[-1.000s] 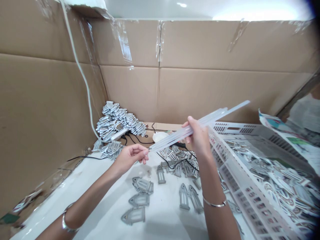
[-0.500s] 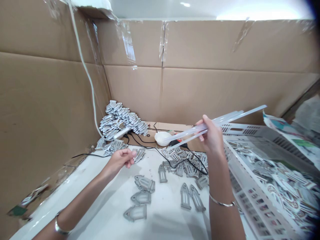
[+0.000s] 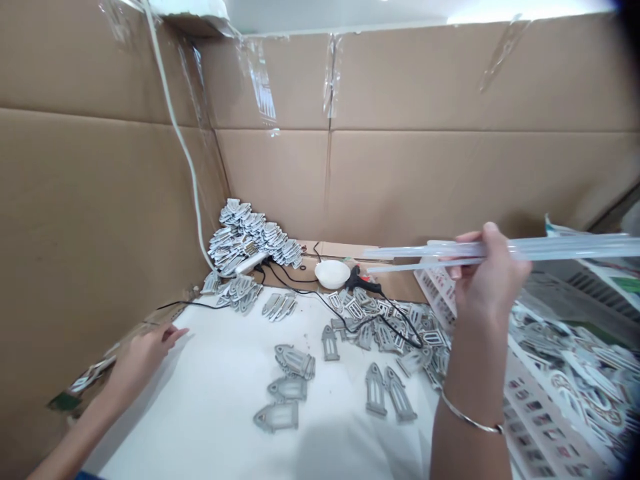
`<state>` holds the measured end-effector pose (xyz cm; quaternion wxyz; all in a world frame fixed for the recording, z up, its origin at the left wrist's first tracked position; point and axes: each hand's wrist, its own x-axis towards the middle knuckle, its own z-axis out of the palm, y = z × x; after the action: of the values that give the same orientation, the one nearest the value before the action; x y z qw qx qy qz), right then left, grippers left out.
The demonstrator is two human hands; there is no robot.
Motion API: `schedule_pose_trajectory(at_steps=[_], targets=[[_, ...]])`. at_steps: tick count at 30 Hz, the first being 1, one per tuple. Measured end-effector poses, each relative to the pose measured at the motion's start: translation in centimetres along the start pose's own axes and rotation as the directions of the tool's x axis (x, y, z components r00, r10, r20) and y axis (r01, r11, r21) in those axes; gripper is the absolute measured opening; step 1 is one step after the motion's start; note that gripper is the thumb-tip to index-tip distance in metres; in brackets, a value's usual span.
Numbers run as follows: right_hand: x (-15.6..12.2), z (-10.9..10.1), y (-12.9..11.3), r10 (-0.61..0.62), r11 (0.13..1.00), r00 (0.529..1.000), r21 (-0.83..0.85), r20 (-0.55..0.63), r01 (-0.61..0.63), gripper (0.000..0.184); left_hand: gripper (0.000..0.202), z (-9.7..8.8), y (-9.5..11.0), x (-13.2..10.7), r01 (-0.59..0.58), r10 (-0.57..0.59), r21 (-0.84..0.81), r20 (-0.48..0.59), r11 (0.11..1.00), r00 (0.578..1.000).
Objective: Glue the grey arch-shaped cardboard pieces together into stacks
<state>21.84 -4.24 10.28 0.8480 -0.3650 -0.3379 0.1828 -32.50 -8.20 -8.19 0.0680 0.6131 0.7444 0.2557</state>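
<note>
My right hand point(image 3: 487, 273) is closed around several long, translucent glue sticks point(image 3: 555, 248), held roughly level above the corner of the white basket. Over the left edge of the white table, my left hand point(image 3: 150, 350) is empty, a finger stretched out. Grey arch-shaped pieces point(image 3: 277, 416) with slots lie flat on the table between my hands. Two more arch pieces point(image 3: 376, 390) rest nearer my right forearm. Behind them spreads a loose heap of similar pieces point(image 3: 385, 333). A black glue gun point(image 3: 364, 283) lies beside a white bowl point(image 3: 333, 273).
Stacked arch pieces point(image 3: 250, 230) fill the back left corner. Black cables point(image 3: 325, 303) cross the table and heap. On the right, a white plastic basket point(image 3: 545, 413) holds many flat cut pieces. Cardboard walls point(image 3: 425, 187) enclose the left and back; a white cord point(image 3: 180, 147) hangs left.
My right hand has carried the glue sticks rightward, away from the bowl, and they lie more level. My left hand has drawn back left from the small group of pieces near the back.
</note>
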Motion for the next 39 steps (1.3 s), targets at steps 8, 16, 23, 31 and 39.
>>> schedule_pose_trajectory(at_steps=[8, 16, 23, 31, 39], targets=[[-0.5, 0.0, -1.0, -0.069, 0.998, 0.997, -0.003, -0.017, 0.069, 0.022, 0.07, 0.2, -1.1, 0.3, 0.105, -0.091, -0.199, 0.075, 0.974, 0.993], [-0.7, 0.3, -0.7, -0.073, 0.997, 0.997, 0.0, -0.007, 0.073, 0.023, 0.062, -1.8, 0.9, -0.4, 0.205, -0.223, -0.296, -0.027, 0.933, 0.975], [-0.8, 0.5, -0.6, -0.071, 0.997, 0.998, 0.016, 0.003, 0.07, 0.021, 0.06, -2.5, 2.6, -1.3, 0.099, -0.105, -0.36, 0.004, 0.928, 0.995], [-0.9, 0.7, -0.3, -0.067, 0.998, 0.998, -0.016, 0.015, 0.067, 0.026, 0.045, -4.5, 6.5, -1.9, 0.055, -0.102, -0.42, -0.09, 0.906, 0.991], [-1.3, 1.0, -0.7, -0.016, 1.0, 1.0, 0.01, -0.01, 0.016, 0.022, 0.044, -0.6, 12.4, -0.6, -0.242, 0.289, -0.346, 0.089, 0.906, 0.953]])
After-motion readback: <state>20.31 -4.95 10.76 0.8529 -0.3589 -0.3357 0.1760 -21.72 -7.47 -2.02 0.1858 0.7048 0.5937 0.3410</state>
